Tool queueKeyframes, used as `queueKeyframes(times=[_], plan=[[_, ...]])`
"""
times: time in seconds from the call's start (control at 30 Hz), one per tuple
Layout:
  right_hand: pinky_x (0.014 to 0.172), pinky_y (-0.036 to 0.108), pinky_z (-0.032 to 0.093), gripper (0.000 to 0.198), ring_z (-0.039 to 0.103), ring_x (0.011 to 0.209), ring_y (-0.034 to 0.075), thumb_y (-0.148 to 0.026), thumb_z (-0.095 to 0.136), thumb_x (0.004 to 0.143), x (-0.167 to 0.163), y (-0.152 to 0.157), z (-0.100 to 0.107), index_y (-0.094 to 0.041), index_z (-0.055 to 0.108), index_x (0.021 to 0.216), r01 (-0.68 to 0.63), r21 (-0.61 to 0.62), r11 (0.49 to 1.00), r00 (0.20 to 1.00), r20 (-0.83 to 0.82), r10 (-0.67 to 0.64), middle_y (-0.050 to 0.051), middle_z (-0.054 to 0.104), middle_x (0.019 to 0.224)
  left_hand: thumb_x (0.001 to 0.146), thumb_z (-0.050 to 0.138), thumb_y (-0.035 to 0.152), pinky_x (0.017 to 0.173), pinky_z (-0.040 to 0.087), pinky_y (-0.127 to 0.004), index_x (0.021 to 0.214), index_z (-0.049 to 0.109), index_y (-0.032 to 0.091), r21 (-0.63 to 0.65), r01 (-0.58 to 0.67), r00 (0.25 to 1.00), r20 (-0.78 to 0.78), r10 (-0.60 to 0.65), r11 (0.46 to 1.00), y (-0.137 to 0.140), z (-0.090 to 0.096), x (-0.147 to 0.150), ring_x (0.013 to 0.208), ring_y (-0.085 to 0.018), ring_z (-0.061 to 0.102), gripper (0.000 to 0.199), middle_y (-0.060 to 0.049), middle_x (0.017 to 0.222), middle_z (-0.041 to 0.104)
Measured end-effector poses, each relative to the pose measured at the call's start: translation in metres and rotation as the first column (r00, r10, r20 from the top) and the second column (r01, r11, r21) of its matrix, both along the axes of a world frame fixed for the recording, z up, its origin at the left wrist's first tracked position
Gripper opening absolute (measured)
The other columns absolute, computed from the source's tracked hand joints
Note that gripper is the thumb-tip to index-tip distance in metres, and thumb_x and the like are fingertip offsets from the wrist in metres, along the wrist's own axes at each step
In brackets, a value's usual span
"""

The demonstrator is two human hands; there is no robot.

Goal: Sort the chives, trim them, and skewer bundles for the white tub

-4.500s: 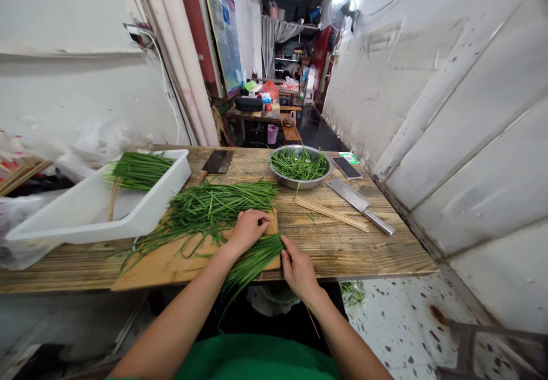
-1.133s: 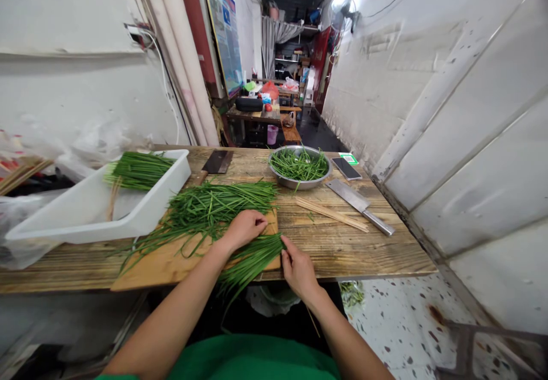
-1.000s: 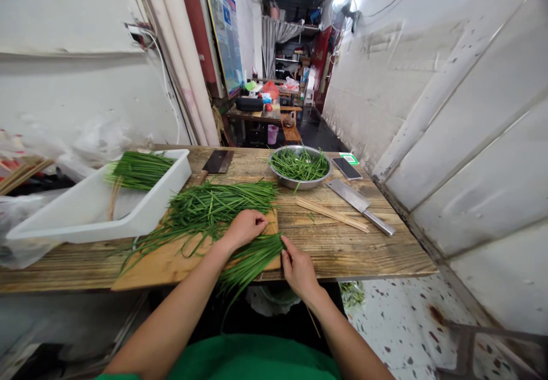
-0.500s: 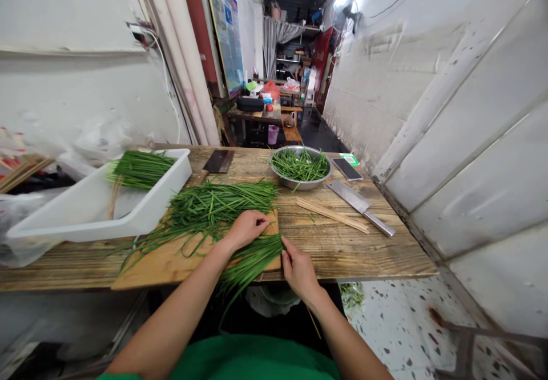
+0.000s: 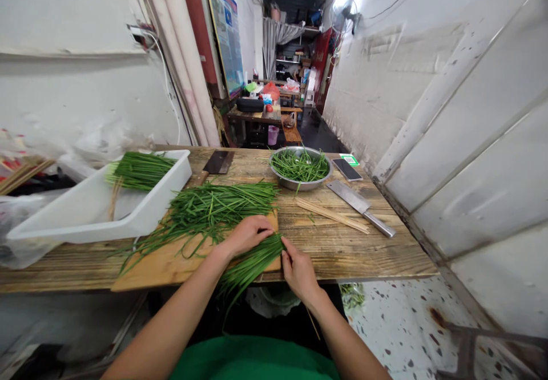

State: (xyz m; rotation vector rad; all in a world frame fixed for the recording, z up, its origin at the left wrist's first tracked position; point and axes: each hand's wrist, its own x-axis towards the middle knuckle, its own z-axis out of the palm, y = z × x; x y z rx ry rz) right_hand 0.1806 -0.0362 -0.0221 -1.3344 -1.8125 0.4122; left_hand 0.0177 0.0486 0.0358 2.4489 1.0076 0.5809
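My left hand [image 5: 250, 234] pinches at the cut ends of a small bunch of Chinese chives [image 5: 252, 263], which fans over the front edge of a wooden cutting board [image 5: 166, 263]. Close beside it, my right hand [image 5: 299, 269] is closed at the same ends. A thin bamboo skewer [image 5: 314, 324] comes out below my right palm, in line with its fingertips; its upper part is hidden. A larger heap of loose chives [image 5: 218, 203] lies on the board beyond my left hand.
A white tray [image 5: 85, 229] with bundled chives stands left. Beyond the board lie a dark cleaver [image 5: 219, 162] and a steel bowl [image 5: 302, 185] of green stalks. Loose skewers [image 5: 331, 214], a second cleaver [image 5: 351, 195] and a phone [image 5: 346, 169] lie right.
My left hand has moved slightly right and down, so its fingertips now meet the chive ends. My right hand has stayed in place.
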Motion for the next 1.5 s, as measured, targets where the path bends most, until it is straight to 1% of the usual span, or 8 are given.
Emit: queueKeyframes(times=[0.1,0.27,0.47,0.63,1.0,1.13,1.3,1.5], plan=[[0.073,0.029,0.052,0.041,0.065,0.082,0.019,-0.016,0.038,0.082,0.0,-0.001,-0.002,-0.013,0.046,0.123,0.012,0.0,1.0,1.0,-0.006,-0.012,0.011,0.066,0.097,0.083,0.043,0.023,0.073,0.039,-0.021,0.087,0.065,0.018,0.005,0.094,0.996,-0.014,-0.094,0.996,-0.007,0.007,-0.006,0.078,-0.012,0.054,0.023,-0.003,0.083,0.062],[0.073,0.028,0.051,0.041,0.064,0.083,0.02,-0.017,0.038,0.083,0.0,-0.002,-0.004,-0.011,0.047,0.122,0.027,-0.009,1.0,1.0,0.016,-0.027,0.011,0.066,0.095,0.083,0.043,0.026,0.079,0.038,-0.025,0.093,0.064,0.017,0.196,-0.204,0.976,-0.035,0.215,0.959,0.007,0.014,-0.034,0.085,-0.015,0.053,0.024,-0.006,0.091,0.061],[0.071,0.029,0.052,0.04,0.065,0.081,0.019,-0.017,0.038,0.083,0.0,-0.002,-0.004,-0.011,0.047,0.122,0.019,0.011,1.0,1.0,0.009,-0.019,0.011,0.066,0.097,0.078,0.051,0.023,0.068,0.037,-0.026,0.075,0.067,0.018,0.239,-0.037,0.943,-0.313,0.113,0.97,0.025,0.011,-0.036,0.072,-0.016,0.052,0.017,-0.005,0.072,0.06],[0.072,0.03,0.052,0.042,0.064,0.082,0.019,-0.016,0.038,0.082,0.0,-0.002,-0.005,-0.014,0.047,0.123,0.012,0.017,1.0,1.0,0.006,-0.012,0.01,0.065,0.1,0.072,0.054,0.016,0.066,0.036,-0.025,0.072,0.066,0.018,0.203,-0.017,0.914,-0.393,0.098,0.979,0.026,0.008,-0.034,0.072,-0.016,0.052,0.012,-0.005,0.073,0.059],[0.075,0.029,0.051,0.04,0.064,0.085,0.019,-0.017,0.038,0.083,0.0,-0.001,-0.006,-0.012,0.048,0.121,0.013,0.02,1.0,1.0,-0.001,-0.013,0.012,0.065,0.099,0.077,0.05,0.019,0.07,0.038,-0.026,0.072,0.065,0.016,0.225,0.013,0.922,-0.38,0.076,0.974,0.019,0.007,-0.02,0.075,-0.017,0.052,0.016,-0.006,0.073,0.058],[0.076,0.029,0.05,0.04,0.063,0.087,0.019,-0.016,0.038,0.082,0.0,-0.001,-0.005,-0.012,0.048,0.121,0.008,0.02,1.0,1.0,0.003,-0.008,0.011,0.065,0.098,0.077,0.047,0.019,0.071,0.039,-0.028,0.075,0.065,0.016,0.244,-0.043,0.94,-0.317,0.122,0.969,0.016,0.006,-0.01,0.076,-0.018,0.053,0.018,-0.007,0.076,0.061],[0.075,0.03,0.051,0.04,0.064,0.085,0.019,-0.017,0.037,0.083,0.001,-0.002,-0.002,-0.012,0.047,0.121,-0.007,0.016,1.0,1.0,-0.006,0.007,0.011,0.065,0.099,0.079,0.045,0.02,0.077,0.04,-0.027,0.089,0.063,0.018,0.142,-0.207,0.967,-0.118,0.224,0.968,0.011,0.001,-0.004,0.082,-0.017,0.055,0.021,-0.005,0.088,0.063],[0.072,0.029,0.052,0.041,0.065,0.082,0.019,-0.017,0.038,0.082,0.001,-0.002,-0.002,-0.015,0.048,0.121,0.002,0.018,1.0,1.0,-0.003,-0.002,0.01,0.065,0.1,0.076,0.051,0.019,0.08,0.041,-0.028,0.093,0.064,0.017,0.07,-0.257,0.964,-0.052,0.261,0.964,0.014,-0.01,-0.007,0.086,-0.017,0.056,0.022,-0.006,0.092,0.064]])
